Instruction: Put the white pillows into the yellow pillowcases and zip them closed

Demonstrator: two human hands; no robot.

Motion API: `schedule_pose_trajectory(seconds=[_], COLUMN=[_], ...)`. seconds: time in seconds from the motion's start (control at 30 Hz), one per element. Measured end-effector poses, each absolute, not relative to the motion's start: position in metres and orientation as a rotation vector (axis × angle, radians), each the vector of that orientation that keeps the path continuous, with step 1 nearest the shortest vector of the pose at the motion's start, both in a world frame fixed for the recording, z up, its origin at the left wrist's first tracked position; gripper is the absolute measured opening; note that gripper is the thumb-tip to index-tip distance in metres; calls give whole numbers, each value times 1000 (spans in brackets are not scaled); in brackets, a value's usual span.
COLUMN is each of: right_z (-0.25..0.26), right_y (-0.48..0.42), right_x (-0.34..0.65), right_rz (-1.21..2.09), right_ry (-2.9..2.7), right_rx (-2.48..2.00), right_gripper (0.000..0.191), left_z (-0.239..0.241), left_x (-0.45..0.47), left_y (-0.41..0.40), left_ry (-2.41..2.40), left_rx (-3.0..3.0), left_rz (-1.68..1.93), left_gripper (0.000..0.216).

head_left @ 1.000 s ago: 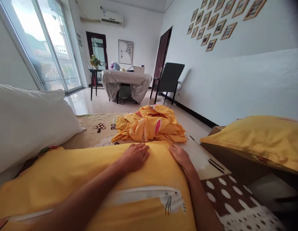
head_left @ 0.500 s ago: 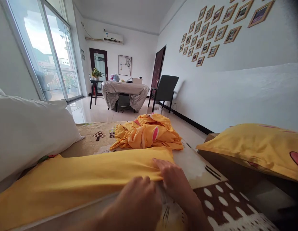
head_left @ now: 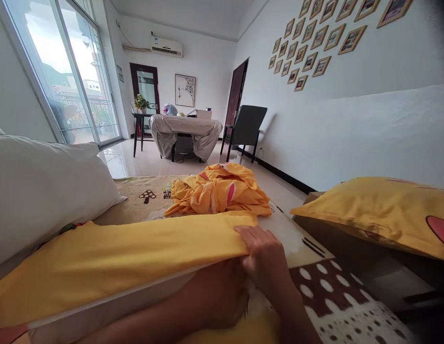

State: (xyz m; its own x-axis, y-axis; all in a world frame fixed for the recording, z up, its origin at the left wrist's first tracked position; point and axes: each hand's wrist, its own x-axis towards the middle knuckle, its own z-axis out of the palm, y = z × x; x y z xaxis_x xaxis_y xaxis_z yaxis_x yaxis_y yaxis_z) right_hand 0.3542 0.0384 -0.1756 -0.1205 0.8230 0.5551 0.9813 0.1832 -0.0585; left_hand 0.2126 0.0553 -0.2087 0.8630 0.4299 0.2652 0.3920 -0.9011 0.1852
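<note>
A yellow pillowcase (head_left: pixel 146 248) lies stretched across the bed in front of me, its pale inner side showing along the near edge. My right hand (head_left: pixel 263 248) is closed on its right end, thumb and fingers pinching the cloth near the corner. Just left of and below it, my left hand (head_left: pixel 222 291) reaches in at the near edge, under the fold; its fingers are hidden by the cloth and blurred. Right behind the pillowcase lies a crumpled orange-yellow cloth (head_left: pixel 222 191) with pink patches.
A white pillow (head_left: pixel 46 191) lies at the left. On the right, a yellow pillow (head_left: pixel 379 215) rests on a brown box-like support. A patterned blanket (head_left: pixel 336 296) covers the bed. Farther off stand a plastic-covered table (head_left: pixel 186 126) and a dark chair (head_left: pixel 248 125).
My left hand has moved from a fist at the pillowcase's near edge to partly under the fold. My right hand has closed more tightly on the corner. The view has tilted slightly.
</note>
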Motion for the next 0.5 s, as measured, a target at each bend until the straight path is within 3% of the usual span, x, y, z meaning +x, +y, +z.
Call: schedule_pose_trajectory(seconds=[0.27, 0.5], right_z=[-150, -174], right_y=[50, 66], right_x=[360, 370], right_rz=[-651, -373], right_ry=[-2112, -2087], right_rx=[-1765, -2128], right_gripper=[25, 24], left_z=[-214, -209], left_x=[221, 226], left_y=[70, 85], left_ry=[833, 887], left_rx=[2901, 2799], left_rz=[306, 130], left_gripper=[40, 46])
